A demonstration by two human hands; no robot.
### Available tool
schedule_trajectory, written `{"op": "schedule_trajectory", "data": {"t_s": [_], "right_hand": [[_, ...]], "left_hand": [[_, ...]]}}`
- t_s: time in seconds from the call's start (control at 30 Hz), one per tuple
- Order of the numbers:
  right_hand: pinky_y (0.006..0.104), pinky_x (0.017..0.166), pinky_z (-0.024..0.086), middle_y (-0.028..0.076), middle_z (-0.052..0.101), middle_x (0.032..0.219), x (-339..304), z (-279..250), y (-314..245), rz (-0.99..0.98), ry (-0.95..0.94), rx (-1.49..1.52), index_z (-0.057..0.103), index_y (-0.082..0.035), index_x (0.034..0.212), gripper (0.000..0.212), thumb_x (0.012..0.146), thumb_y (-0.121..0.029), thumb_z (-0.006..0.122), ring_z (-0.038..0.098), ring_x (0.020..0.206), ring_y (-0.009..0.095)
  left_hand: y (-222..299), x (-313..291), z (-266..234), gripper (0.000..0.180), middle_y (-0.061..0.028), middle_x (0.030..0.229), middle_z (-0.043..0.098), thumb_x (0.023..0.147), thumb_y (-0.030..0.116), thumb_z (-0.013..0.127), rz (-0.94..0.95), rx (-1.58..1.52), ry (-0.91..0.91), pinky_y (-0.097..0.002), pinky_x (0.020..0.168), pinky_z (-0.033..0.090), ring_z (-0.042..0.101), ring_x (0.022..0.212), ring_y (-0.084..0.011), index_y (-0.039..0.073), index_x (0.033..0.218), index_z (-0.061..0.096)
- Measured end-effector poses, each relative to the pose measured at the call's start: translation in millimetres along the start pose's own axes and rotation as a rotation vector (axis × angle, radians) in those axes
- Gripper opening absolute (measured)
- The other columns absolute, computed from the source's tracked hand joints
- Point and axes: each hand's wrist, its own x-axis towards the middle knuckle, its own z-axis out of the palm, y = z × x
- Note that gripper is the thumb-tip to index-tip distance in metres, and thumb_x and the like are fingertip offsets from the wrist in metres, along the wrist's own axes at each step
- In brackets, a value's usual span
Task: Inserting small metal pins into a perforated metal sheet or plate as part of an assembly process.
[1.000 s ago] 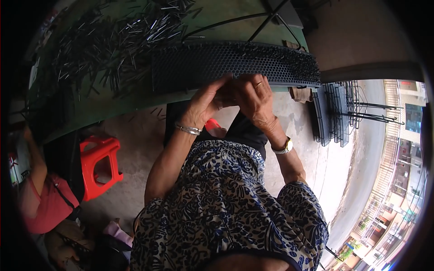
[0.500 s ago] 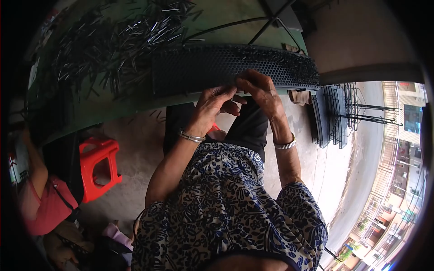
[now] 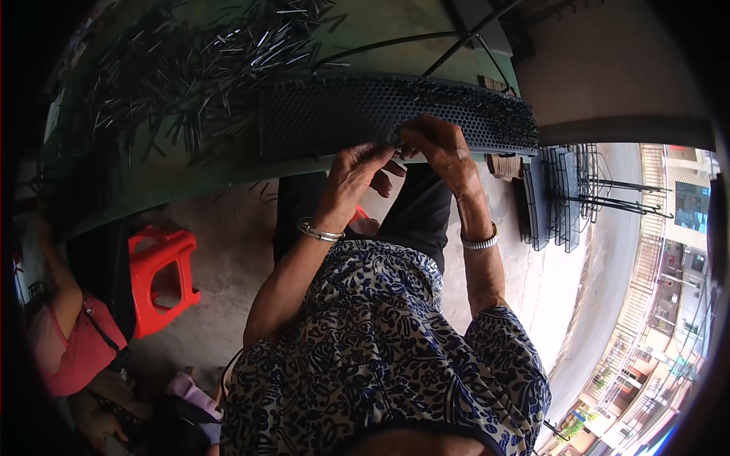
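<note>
Perforated panel unmoved; hands spread wider than before.

I get a dark green counter, black perforated panel with a honeycomb pattern, black rods with silvery glints. I see the blouse off-white, navy-and-black leafy print; trousers black. Bracelet silver, watch band silver, ribbed. Stool bright red, co-worker's top pink, floor mottled grey, wire racks black.
</note>
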Motion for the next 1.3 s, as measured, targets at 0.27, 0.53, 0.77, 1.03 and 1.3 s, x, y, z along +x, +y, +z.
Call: {"op": "schedule_trajectory", "data": {"t_s": [0.27, 0.53, 0.77, 1.03, 1.3], "right_hand": [[0.0242, 0.065, 0.05, 0.01, 0.067, 0.078, 14.3, -2.8, -10.7, -0.167, 0.276, -0.173, 0.063, 0.003, 0.089, 0.011, 0.089, -0.005, 0.056, 0.064, 0.069, 0.012], [0.0285, 0.06, 0.05, 0.01, 0.067, 0.076, 68.2, -4.0, 31.4, -0.511, 0.71, -0.551, 0.06, -0.001, 0.093, 0.007, 0.087, -0.006, 0.062, 0.065, 0.066, 0.016], [0.0331, 0.061, 0.05, 0.015, 0.065, 0.078, 75.5, 6.8, 35.0, -0.464, 0.685, -0.636, 0.06, -0.002, 0.092, 0.008, 0.087, -0.008, 0.061, 0.065, 0.066, 0.028], [0.0394, 0.064, 0.05, 0.012, 0.062, 0.086, 74.1, 9.8, 30.3, -0.318, 0.655, -0.854, 0.065, -0.012, 0.093, 0.011, 0.086, -0.02, 0.063, 0.063, 0.076, 0.031], [0.0395, 0.064, 0.05, 0.01, 0.061, 0.09, 73.2, 6.6, 28.0, -0.303, 0.593, -0.916, 0.07, -0.015, 0.091, 0.015, 0.085, -0.028, 0.065, 0.063, 0.078, 0.03]], "left_hand": [[-8.1, 6.2, -1.8, 0.027, -0.0099, 0.084, 0.071, 0.094, 0.026, 0.058, 0.074, -0.107, 0.184, -0.0194, 0.05, 0.045, 0.053, 0.051, -0.0065, 0.002, 0.098, 0.068], [-14.2, 2.5, 10.6, 0.027, -0.0101, 0.083, 0.07, 0.095, 0.029, 0.058, 0.002, -0.084, 0.078, -0.0179, 0.047, 0.039, 0.045, 0.048, -0.0039, 0.004, 0.097, 0.068], [-25.2, 4.6, 2.7, 0.027, -0.0101, 0.081, 0.07, 0.093, 0.027, 0.06, 0.003, -0.202, 0.093, -0.0215, 0.051, 0.051, 0.054, 0.053, -0.0053, 0.003, 0.104, 0.068], [-20.3, 0.7, 2.9, 0.025, -0.0083, 0.081, 0.069, 0.092, 0.024, 0.062, -0.039, -0.251, 0.124, -0.024, 0.056, 0.055, 0.055, 0.056, -0.0061, 0.003, 0.104, 0.068], [-20.4, -0.6, 2.4, 0.023, -0.0086, 0.085, 0.07, 0.091, 0.023, 0.063, -0.024, -0.26, 0.11, -0.0262, 0.061, 0.056, 0.058, 0.06, -0.0068, 0.005, 0.104, 0.069]]}}
